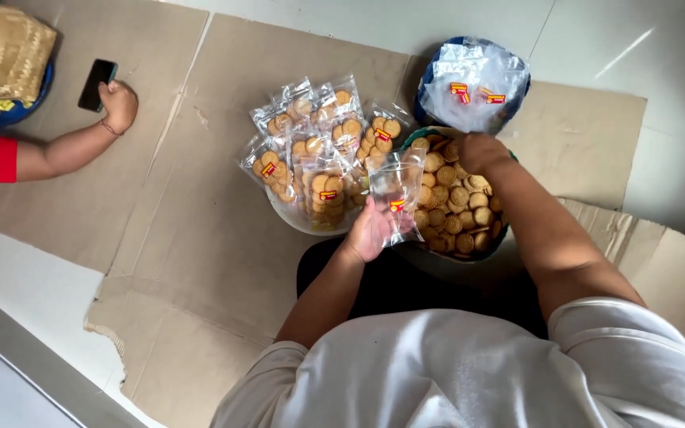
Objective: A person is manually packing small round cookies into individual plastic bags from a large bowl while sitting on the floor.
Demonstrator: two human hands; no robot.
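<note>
Empty clear bag (396,190) gripped upright in my left hand (369,232) beside cookie bowl (509,230), mouth up for filling; right hand (479,152) closed on cookies (453,208) inside bowl.

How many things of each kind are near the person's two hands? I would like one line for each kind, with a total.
Empty clear plastic bag held in the left hand: 1
Basket of round golden biscuits under the right hand: 1
Blue bowl of empty clear bags: 1
Pale bowl heaped with filled biscuit bags: 1
Total: 4
</note>
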